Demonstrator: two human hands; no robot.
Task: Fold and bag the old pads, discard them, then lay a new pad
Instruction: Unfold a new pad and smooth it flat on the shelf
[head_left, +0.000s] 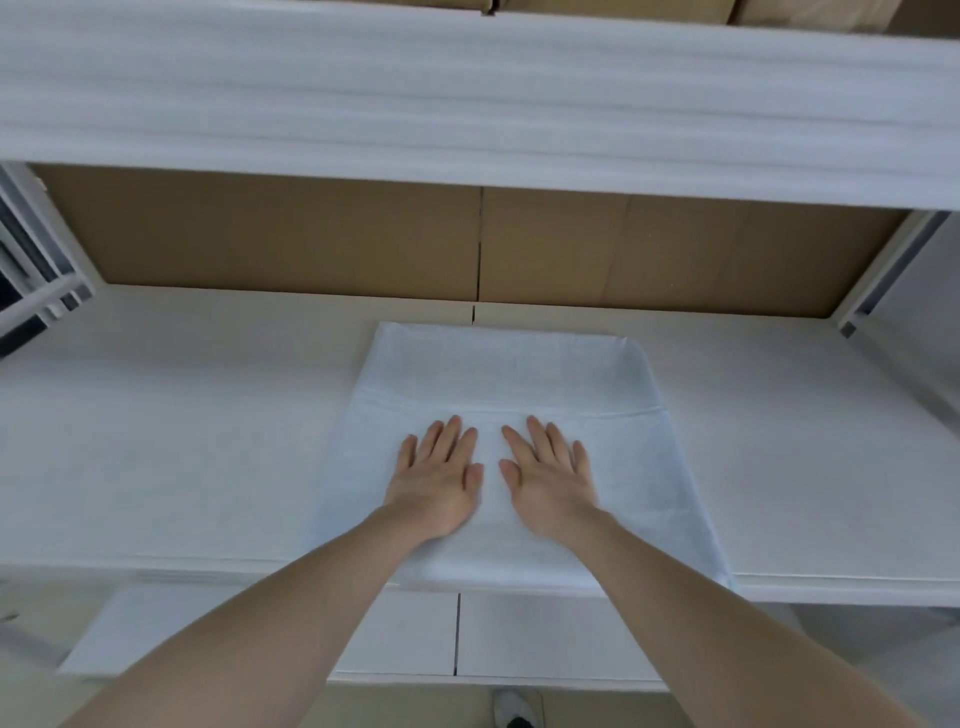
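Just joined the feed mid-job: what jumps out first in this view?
Two bare hands, the left hand and the right hand, press flat side by side on a pale blue pad spread at the centre of the white shelf. Brown cardboard panels line the back, under a white foam-covered upper shelf.

Both forearms run off the bottom edge. A shoe (511, 709) is cut off there too. The upper shelf (467, 93) looks motion-blurred, perhaps foam-wrapped.
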